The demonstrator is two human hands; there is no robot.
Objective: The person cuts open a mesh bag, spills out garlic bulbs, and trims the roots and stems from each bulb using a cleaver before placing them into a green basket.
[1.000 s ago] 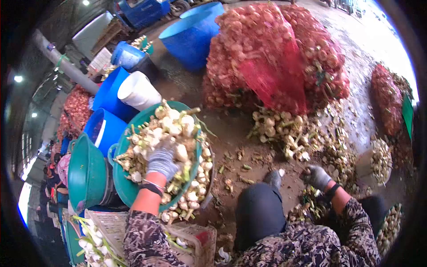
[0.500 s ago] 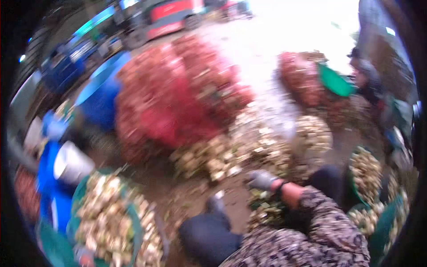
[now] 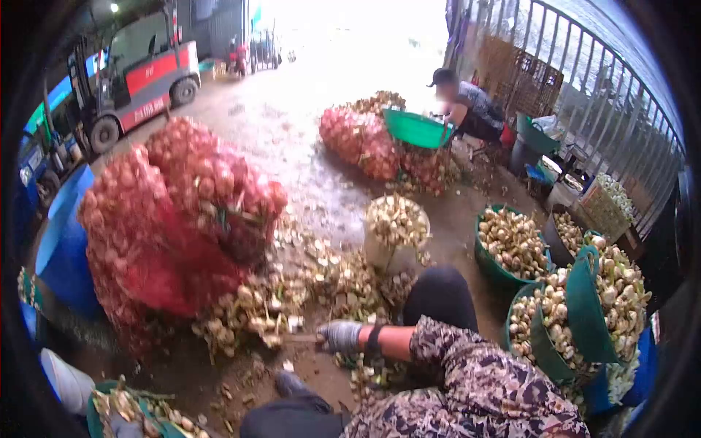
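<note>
My right hand (image 3: 341, 336), in a grey glove, is closed around a thin knife-like tool (image 3: 298, 338) that points left, low over the ground. Just beyond it lies a heap of loose garlic bulbs and cut stalks (image 3: 252, 310). At the bottom left edge, a grey gloved shape that looks like my left hand (image 3: 125, 426) is over a green tub (image 3: 95, 416) of garlic; its fingers are not clear. Trimmings lie on the floor around my boot (image 3: 292, 385).
Red mesh sacks of garlic (image 3: 117, 241) stand ahead left, with a blue barrel (image 3: 69, 248) beside them. A full white bucket (image 3: 380, 252) is ahead. Green tubs of garlic (image 3: 482, 255) crowd the right. A co-worker (image 3: 475, 106) crouches near a green basin (image 3: 416, 130); a forklift (image 3: 139, 84) is behind.
My view has swung to the right, so the sacks and left tub slid leftward and more tubs came in at right. The right hand stays low near the garlic heap.
</note>
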